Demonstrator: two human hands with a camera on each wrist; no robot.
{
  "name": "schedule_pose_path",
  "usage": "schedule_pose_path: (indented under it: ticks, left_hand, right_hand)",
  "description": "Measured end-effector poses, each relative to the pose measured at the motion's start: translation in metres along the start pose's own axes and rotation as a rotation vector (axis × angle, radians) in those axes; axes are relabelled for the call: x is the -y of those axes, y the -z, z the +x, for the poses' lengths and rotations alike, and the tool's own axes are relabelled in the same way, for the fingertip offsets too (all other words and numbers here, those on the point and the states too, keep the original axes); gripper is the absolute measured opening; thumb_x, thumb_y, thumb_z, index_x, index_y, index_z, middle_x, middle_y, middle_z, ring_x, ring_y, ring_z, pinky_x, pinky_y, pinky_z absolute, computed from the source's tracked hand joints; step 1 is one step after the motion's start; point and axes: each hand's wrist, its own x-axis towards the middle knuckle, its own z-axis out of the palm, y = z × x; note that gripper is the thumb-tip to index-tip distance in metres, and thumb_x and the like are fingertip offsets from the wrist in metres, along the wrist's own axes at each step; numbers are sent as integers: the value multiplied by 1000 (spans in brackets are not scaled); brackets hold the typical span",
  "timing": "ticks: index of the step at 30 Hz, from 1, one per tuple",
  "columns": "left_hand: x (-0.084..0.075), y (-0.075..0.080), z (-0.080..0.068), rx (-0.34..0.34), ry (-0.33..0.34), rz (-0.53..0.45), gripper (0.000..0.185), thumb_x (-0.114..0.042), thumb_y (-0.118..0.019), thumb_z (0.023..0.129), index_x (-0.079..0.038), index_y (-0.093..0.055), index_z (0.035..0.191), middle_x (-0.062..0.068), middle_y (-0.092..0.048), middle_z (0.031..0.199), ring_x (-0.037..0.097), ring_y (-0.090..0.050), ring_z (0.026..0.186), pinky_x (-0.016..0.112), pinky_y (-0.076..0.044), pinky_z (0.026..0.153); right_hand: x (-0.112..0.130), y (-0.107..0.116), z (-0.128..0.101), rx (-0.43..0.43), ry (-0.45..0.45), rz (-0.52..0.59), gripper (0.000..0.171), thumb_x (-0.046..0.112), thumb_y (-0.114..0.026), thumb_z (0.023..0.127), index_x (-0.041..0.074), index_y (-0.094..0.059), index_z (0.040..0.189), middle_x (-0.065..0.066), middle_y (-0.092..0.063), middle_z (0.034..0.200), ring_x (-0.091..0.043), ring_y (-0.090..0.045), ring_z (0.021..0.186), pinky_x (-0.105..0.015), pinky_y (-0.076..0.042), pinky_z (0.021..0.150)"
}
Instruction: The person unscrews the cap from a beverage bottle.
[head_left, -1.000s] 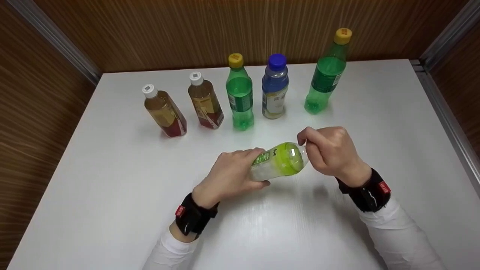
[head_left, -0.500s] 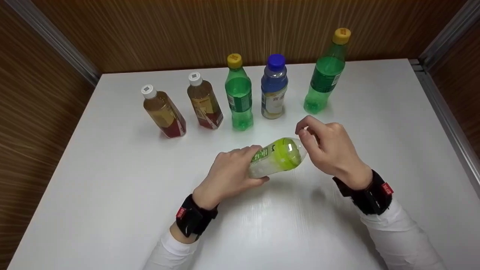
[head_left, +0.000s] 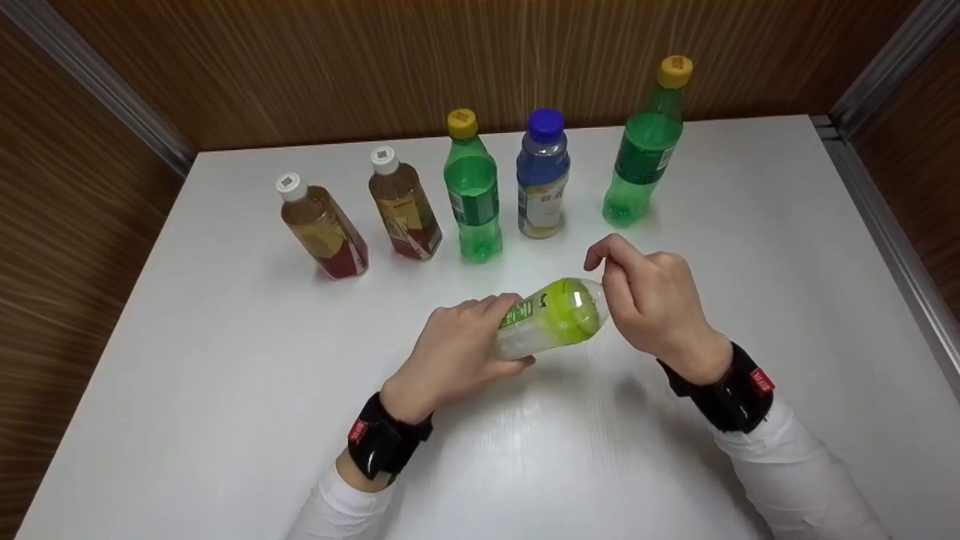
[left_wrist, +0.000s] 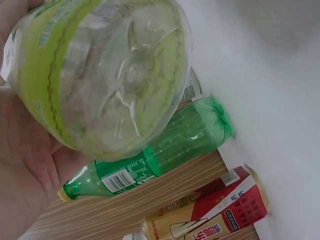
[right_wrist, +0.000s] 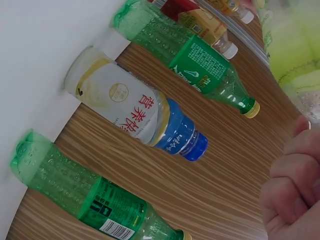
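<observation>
In front of me five bottles (head_left: 471,199) stood rowed behind my hands, a tilted bottle (head_left: 551,318) between left hand (head_left: 450,352) and right hand (head_left: 651,300), all over the table (head_left: 225,390).

Lined up along the back of the white table (head_left: 225,360): two tea bottles (head_left: 322,229) (head_left: 405,206), a green bottle (head_left: 471,191), a blue-capped bottle (head_left: 541,176), then a taller green bottle (head_left: 645,146) standing slightly apart.

The held bottle (head_left: 551,319) is clear with a lime-green label. The worktop (head_left: 225,360) is white. Two tea bottles (head_left: 324,231) are amber with red labels and white caps. The blue bottle (head_left: 541,174) has a blue cap.
</observation>
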Motion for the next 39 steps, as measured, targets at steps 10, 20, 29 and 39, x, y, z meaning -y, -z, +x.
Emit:
schedule_pose_path:
  ticks: [10, 20, 29, 39]
  left_hand:
    - [3, 2, 2, 93, 22, -128, 61, -47, -83, 86, -17, -62, 134, 2, -78, 115, 20, -75, 97, 43, -60, 77]
    - [8, 8, 1, 208, 0, -218, 60, -46, -84, 85, -22, -62, 136, -2, -78, 119, 17, -73, 102, 42, -58, 87]
    - [12, 15, -2, 338, -4, -289, 63, -45, -85, 84, -27, -63, 140, -6, -76, 122, 13, -69, 107, 42, -54, 97]
    - [6, 10, 0, 95, 66, -137, 62, -49, -83, 85, -19, -61, 135, 1, -78, 115, 19, -72, 97, 42, -59, 79]
  right_hand:
    - [-5, -2, -3, -48, 162, 3, 25, -3, -41, 88, 5, -66, 88, -2, -45, 46, -7, -31, 40, -21, -23, 43]
    - [-8, 0, -2, -73, 413, 61, 22, -2, -41, 82, 3, -62, 84, 0, -38, 45, -8, -29, 39, -26, -26, 39]
    - [-6, -1, 0, -138, 630, 95, 24, -4, -39, 72, 6, -61, 76, 1, -45, 46, -8, -28, 38, -26, -26, 37]
    - [-7, 4, 1, -4, 78, 109, 46, 44, -45, 107, 5, -65, 93, -1, -44, 55, -5, -33, 51, -23, -26, 50]
